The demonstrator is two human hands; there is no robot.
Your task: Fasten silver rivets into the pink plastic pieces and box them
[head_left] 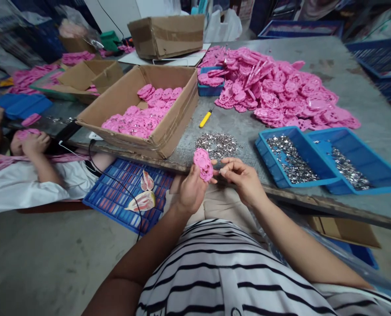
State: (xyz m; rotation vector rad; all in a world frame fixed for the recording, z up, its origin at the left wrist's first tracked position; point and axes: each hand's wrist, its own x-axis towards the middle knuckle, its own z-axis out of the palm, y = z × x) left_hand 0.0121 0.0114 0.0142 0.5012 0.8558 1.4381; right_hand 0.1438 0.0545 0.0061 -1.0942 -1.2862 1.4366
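My left hand [193,189] grips a pink oval plastic piece [202,165] with a moulded, openwork surface, held just off the table's front edge. Close beside it, my right hand [243,177] pinches with thumb and forefinger; a tiny pale or shiny bit seems to sit between the fingertips, too small to name. Beyond both hands lies a loose heap of small silvery metal parts [217,144] on the grey table [244,125].
An open cardboard box [179,127] of pink pieces stands left, a pink pile [281,87] lies behind right. A yellow-handled tool [205,119] lies between. Blue bins [264,153] hold metal parts. At left, another person's hands [34,142] hold a pink piece.
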